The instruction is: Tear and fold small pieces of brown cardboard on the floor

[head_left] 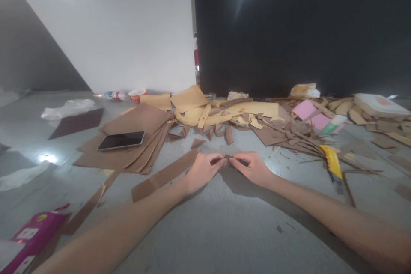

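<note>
My left hand [207, 170] and my right hand [252, 168] meet fingertip to fingertip over the grey work surface [221, 231]. Both are closed in a pinch on a small brown piece [227, 156] that looks like cardboard or thick paper; my fingers cover most of it. A long brown strip [163, 176] lies flat beside my left hand, its far end close to the wrist and knuckles. Just beyond my fingertips are several small brown triangular scraps [210, 134].
At left, a phone [121, 140] rests on stacked brown sheets [105, 160]. A purple power strip [38, 237] sits near left. Right of my hands lie brown offcuts [295, 137] and a yellow utility knife [332, 162]. Yellowish braided pieces [192, 116] and a white box [380, 105] line the back.
</note>
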A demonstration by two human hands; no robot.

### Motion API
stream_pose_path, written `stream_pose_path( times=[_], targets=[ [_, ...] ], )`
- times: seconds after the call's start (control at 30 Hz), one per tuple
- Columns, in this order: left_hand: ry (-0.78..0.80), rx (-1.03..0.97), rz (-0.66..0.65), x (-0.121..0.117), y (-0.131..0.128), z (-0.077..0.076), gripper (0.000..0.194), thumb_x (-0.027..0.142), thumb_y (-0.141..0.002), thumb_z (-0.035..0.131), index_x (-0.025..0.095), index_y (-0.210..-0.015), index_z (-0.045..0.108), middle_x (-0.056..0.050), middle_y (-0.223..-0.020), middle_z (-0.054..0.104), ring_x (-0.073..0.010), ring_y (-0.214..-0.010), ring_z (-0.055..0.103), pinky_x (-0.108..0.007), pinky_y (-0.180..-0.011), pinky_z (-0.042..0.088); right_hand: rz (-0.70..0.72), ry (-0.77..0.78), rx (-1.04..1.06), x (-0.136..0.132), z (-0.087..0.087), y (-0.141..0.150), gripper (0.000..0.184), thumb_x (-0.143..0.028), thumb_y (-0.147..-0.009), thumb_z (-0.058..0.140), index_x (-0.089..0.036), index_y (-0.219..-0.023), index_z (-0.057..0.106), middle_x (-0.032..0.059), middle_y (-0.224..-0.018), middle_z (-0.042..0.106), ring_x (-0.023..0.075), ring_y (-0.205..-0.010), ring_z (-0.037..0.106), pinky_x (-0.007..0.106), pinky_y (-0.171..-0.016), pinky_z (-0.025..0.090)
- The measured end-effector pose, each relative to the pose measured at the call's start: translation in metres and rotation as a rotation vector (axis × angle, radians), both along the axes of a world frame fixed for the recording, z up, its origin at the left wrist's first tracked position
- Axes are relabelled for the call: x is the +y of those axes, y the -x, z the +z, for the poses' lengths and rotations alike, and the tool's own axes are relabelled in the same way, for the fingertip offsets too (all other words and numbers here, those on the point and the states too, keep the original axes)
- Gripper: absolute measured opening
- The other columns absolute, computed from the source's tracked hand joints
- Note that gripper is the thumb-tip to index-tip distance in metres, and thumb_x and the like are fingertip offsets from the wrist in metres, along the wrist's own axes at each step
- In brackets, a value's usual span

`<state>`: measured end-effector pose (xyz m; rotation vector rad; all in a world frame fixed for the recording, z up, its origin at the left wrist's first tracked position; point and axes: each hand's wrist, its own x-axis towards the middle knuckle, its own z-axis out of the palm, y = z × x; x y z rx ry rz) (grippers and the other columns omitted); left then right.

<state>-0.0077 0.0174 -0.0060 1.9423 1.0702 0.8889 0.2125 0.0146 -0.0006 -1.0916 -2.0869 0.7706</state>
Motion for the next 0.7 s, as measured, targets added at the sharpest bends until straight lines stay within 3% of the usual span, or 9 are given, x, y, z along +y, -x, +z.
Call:
stream_pose_path(
  times=[0.17,0.47,0.7],
  targets=[
    [-0.094,0.088,0.013,-0.0053,0.0003,0.0045,0.033,0.043,-0.099,0.062,0.017,-0.084,0.076,-0.001,-0.073,0.069,-0.0149,-0.069,0.058,-0.025,-0.066,0.044,-0.005,0.029,0.019,-0.0004,0.0007,0.0003,0.049,-0.05,-0.104,0.049,-0.02,-0.066,0.057,-0.0004,-0.063,0.054,0.0154,-0.063,0.049,0.028,-0.06,0.036],
    [-0.002,0.055,0.009,-0.0018,0.0003,-0.0003,0.035,0.036,-0.102,0.056,0.016,-0.082,0.077,-0.001,-0.072,0.072,-0.0149,-0.066,0.061,-0.026,-0.065,0.044,0.013,0.027,0.01,0.0004,-0.0007,-0.0002,0.046,-0.047,-0.105,0.049,-0.02,-0.07,0.062,-0.0001,-0.066,0.058,0.0153,-0.064,0.051,0.028,-0.06,0.037],
    [-0.07,0.106,0.017,-0.004,0.0,0.003,0.034,0.034,-0.104,0.054,0.018,-0.084,0.076,0.0,-0.071,0.07,-0.0146,-0.066,0.061,-0.026,-0.065,0.043,-0.007,0.046,0.03,-0.0007,0.0006,0.001,0.045,-0.047,-0.105,0.05,-0.02,-0.071,0.062,-0.0004,-0.065,0.057,0.0155,-0.063,0.051,0.028,-0.058,0.036]
  ],
)
